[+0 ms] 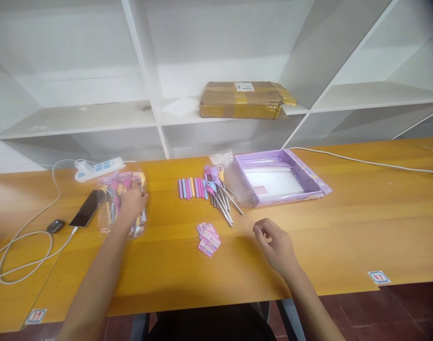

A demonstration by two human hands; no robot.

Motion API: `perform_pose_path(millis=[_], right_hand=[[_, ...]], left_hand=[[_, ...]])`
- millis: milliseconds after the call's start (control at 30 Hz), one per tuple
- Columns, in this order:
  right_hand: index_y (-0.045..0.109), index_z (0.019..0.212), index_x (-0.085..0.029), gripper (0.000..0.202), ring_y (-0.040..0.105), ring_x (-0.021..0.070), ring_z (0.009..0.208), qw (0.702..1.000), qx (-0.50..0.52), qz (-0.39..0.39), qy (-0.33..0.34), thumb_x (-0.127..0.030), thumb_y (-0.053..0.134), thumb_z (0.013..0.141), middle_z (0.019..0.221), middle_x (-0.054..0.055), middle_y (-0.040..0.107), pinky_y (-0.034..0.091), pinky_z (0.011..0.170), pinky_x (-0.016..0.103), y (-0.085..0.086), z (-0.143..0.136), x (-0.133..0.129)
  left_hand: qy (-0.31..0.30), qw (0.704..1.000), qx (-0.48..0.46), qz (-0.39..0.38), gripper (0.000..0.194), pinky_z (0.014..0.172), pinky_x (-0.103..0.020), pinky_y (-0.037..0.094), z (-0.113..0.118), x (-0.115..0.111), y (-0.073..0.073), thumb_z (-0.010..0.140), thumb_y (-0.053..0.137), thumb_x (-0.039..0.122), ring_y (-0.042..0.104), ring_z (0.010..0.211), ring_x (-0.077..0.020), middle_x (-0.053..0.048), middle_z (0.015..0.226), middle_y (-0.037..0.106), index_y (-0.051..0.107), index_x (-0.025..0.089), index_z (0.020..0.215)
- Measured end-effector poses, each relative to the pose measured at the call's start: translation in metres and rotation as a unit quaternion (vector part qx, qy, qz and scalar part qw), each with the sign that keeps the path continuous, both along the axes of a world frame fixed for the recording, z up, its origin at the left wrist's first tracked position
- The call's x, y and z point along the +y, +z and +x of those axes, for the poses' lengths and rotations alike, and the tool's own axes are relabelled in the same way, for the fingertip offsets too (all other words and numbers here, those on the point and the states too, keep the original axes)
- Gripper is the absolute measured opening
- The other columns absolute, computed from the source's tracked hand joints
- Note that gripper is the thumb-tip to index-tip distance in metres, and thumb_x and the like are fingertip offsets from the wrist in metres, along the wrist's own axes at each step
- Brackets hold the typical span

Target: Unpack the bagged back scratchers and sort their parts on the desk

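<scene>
On the left, my left hand [133,203] lies over a pile of clear-bagged back scratchers [112,208], its fingers curled down on the bags and a little blurred. My right hand [275,241] hovers near the table's front, loosely curled with nothing visible in it. Between the hands lies a heap of loose back scratchers [220,194] with coloured hand-shaped heads and metal rods. Just left of them, several pink, blue, purple and orange handle tubes [191,188] form a row. Nearer to me are overlapping pink printed cards [208,238].
A purple open box [311,182] stands right of the heap, beside clear plastic bags [238,177]. At left are a power strip [99,169], a phone [86,208], a small black object [55,226] and white cables. A taped carton [243,100] sits on the shelf behind.
</scene>
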State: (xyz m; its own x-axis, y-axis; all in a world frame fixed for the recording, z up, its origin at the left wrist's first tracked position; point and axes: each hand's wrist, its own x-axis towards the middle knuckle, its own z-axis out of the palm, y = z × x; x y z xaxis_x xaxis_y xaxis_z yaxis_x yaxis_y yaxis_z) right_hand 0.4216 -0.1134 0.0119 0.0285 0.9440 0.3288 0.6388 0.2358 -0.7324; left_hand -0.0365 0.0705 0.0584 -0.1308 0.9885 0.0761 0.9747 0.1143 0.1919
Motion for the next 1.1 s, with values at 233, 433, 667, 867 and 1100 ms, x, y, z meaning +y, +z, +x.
perform_pose_path(millis=[233, 433, 667, 867, 1100], right_hand=[[0.057, 0.127, -0.024, 0.029, 0.065, 0.0195, 0.075, 0.987, 0.115, -0.103, 0.044, -0.044, 0.062, 0.106, 0.103, 0.006, 0.071, 0.054, 0.065, 0.031, 0.009, -0.040, -0.006], [0.060, 0.127, -0.023, 0.027, 0.073, 0.0213, 0.082, 0.964, 0.177, -0.147, 0.131, -0.041, 0.058, 0.107, 0.107, 0.007, 0.075, 0.059, 0.073, 0.032, -0.014, -0.098, -0.011], [0.054, 0.133, -0.022, 0.035, 0.069, 0.0180, 0.070, 0.980, 0.155, -0.094, 0.088, -0.034, 0.064, 0.102, 0.092, 0.003, 0.072, 0.059, 0.065, 0.030, -0.031, -0.100, -0.006], [0.052, 0.135, -0.024, 0.028, 0.072, 0.0180, 0.077, 0.991, 0.124, -0.039, 0.028, -0.029, 0.056, 0.107, 0.108, 0.009, 0.071, 0.062, 0.063, 0.030, -0.049, -0.086, -0.011], [0.069, 0.116, -0.026, 0.016, 0.072, 0.0232, 0.091, 0.999, 0.018, -0.003, 0.041, -0.026, 0.057, 0.106, 0.110, 0.008, 0.072, 0.062, 0.075, 0.036, -0.038, -0.075, -0.018]], left_hand=[[-0.227, 0.775, -0.488, -0.331, 0.060, 0.069, -0.030, 0.056, 0.075, -0.112, -0.004, 0.089, 0.069, 0.026, 0.062, 0.072, -0.0138, 0.005, 0.091, 0.050, 0.053, 0.028, 0.147], [-0.300, 0.576, -0.573, -0.501, 0.045, 0.059, -0.024, 0.053, 0.124, -0.151, -0.046, 0.091, 0.082, 0.039, 0.061, 0.059, -0.0096, 0.006, 0.080, 0.051, 0.060, 0.020, 0.125], [-0.228, 0.569, -0.637, -0.468, 0.066, 0.042, -0.016, 0.036, 0.133, -0.142, -0.068, 0.090, 0.083, 0.055, 0.059, 0.041, -0.0077, 0.000, 0.082, 0.070, 0.056, 0.019, 0.138], [-0.221, 0.548, -0.639, -0.491, 0.093, 0.043, -0.016, 0.038, 0.125, -0.143, -0.079, 0.090, 0.084, 0.051, 0.059, 0.040, -0.0104, 0.001, 0.067, 0.068, 0.040, 0.015, 0.164], [-0.209, 0.560, -0.629, -0.497, 0.104, 0.041, -0.016, 0.036, 0.126, -0.141, -0.074, 0.091, 0.083, 0.052, 0.058, 0.040, -0.0104, -0.001, 0.070, 0.070, 0.027, 0.018, 0.172]])
